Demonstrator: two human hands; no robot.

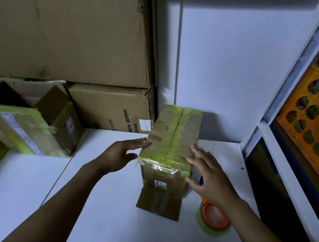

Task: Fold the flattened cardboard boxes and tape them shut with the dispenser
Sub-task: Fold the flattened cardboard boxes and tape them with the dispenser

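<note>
1. The small cardboard box (172, 141) is standing upright on the white desk (100, 205), towards the back wall and between both hands. Yellow-green tape is running along its top seam and down over the near edge
2. The left hand (120, 154) is reaching to the box's left side with its fingers straight and released. The tips are at the top edge and it is grasping nothing
3. The right hand (210, 176) is lying against the right side, fingers spread and released, likewise grasping nothing
4. One flap (159, 202) is lying flat on the desk at the box's near foot, apparently unsealed
5. The tape dispenser (208, 229) is sitting untouched just beside that flap, partly under the right forearm
6. Assessment: the top closure is looking complete, with the loose flap left to fold and tape. A second taped box (22, 129) is lying at the left, seemingly finished
</note>
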